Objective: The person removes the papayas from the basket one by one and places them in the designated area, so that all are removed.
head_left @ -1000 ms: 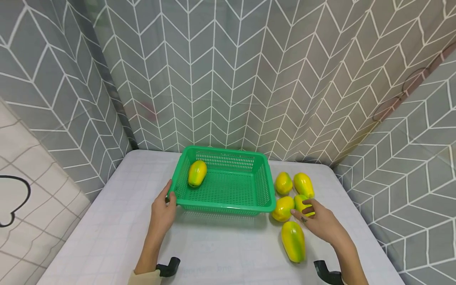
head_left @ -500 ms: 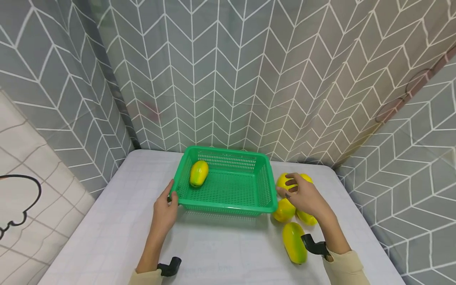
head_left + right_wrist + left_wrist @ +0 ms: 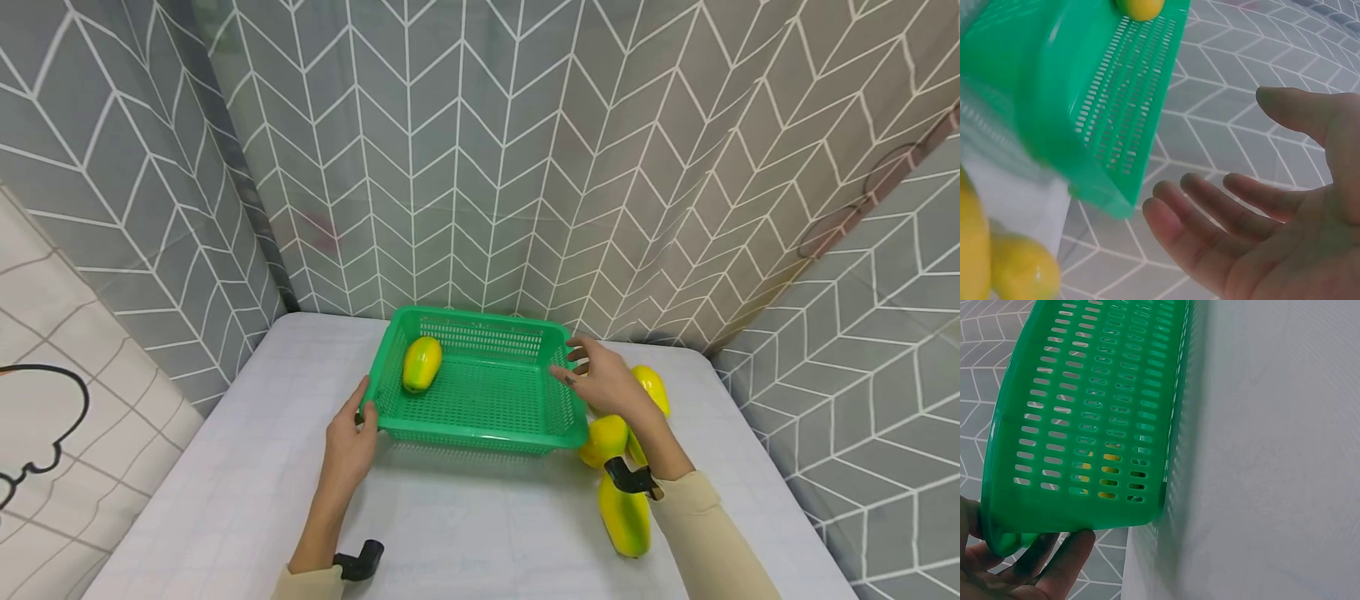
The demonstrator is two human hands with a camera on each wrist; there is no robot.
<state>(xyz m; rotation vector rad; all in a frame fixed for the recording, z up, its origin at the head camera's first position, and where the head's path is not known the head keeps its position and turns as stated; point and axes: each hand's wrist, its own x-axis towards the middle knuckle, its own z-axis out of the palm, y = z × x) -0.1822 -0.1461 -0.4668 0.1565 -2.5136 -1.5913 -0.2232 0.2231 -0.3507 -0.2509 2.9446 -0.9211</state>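
A green plastic basket (image 3: 480, 436) with slotted walls stands on the table, one yellow-green papaya (image 3: 422, 364) lying at its left end. My left hand (image 3: 351, 442) grips the basket's left front corner; in the left wrist view its fingers (image 3: 1066, 565) curl round the rim. Over the basket's right rim hovers my right hand (image 3: 603, 379), holding nothing, its fingers (image 3: 1204, 250) and thumb spread apart in the right wrist view. Below and right of that hand lie several papayas, among them one nearest the front (image 3: 625, 521) and one by the basket corner (image 3: 604, 440); my forearm partly covers the group.
The white-covered table (image 3: 465, 533) extends in front of the basket. Close behind it hangs a grey patterned curtain (image 3: 465, 167), with more of the same at both sides. Black wrist mounts (image 3: 360, 560) are strapped to both wrists.
My right hand has moved up and left, from above the papayas to the basket's right rim, with nothing in it. The left hand keeps its grip on the basket.
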